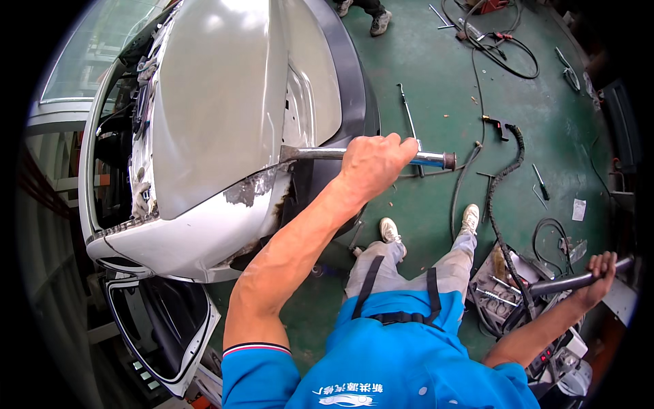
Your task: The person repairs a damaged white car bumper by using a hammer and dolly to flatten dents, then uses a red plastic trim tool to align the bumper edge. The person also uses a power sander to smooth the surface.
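Observation:
My left hand point(373, 163) is wrapped around a long metal pry bar point(319, 154) with a flattened tip and a capped blue end. Its tip rests at the edge of the grey-and-white car body point(211, 123), at the seam by the wheel-arch corner. Below the seam is a scraped dark patch point(249, 189) where the paint is gone. Off to the right, my right hand point(598, 278) grips a thick dark bar-like handle point(562, 282), held out to the side. The picture's rim hides one end, so the tool's kind cannot be made out.
A removed car door point(167, 327) leans at lower left. On the green floor lie a long thin metal rod point(409, 112), a wrapped cable point(501, 187), a screwdriver point(541, 181) and hoses. A tool tray point(492, 279) stands by my right leg. Another person's shoe point(381, 23) shows at the top.

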The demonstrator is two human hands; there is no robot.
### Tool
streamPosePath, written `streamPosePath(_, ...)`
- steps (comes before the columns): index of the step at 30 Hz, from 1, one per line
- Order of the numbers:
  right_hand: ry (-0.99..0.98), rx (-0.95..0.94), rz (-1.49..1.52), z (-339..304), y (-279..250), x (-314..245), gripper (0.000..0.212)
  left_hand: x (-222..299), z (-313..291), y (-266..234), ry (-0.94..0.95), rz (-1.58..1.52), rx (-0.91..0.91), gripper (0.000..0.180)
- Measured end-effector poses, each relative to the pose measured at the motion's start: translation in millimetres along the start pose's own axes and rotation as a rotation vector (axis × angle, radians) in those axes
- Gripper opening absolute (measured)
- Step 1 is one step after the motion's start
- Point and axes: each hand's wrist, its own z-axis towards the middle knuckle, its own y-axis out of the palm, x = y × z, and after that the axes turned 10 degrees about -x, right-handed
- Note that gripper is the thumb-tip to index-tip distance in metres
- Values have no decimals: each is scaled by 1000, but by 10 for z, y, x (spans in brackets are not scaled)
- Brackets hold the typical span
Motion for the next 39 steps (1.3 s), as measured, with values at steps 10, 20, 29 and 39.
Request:
streamPosePath(10, 810, -186, -274, -1158, 2346, 1695, 14, -14, 98, 19, -55, 18, -27, 10)
streamPosePath(20, 918, -119, -183, -1026, 1648, 1601, 19, 170, 158, 66, 2, 6, -38, 8)
streamPosePath(29, 891, -1, -159, -1014, 1149, 1593, 15, -16, 146, 186, -41, 14, -77, 8)
streamPosePath(39, 889, -8, -180, -864, 1141, 1623, 16, -62, 208, 135, -77, 23, -104, 9)
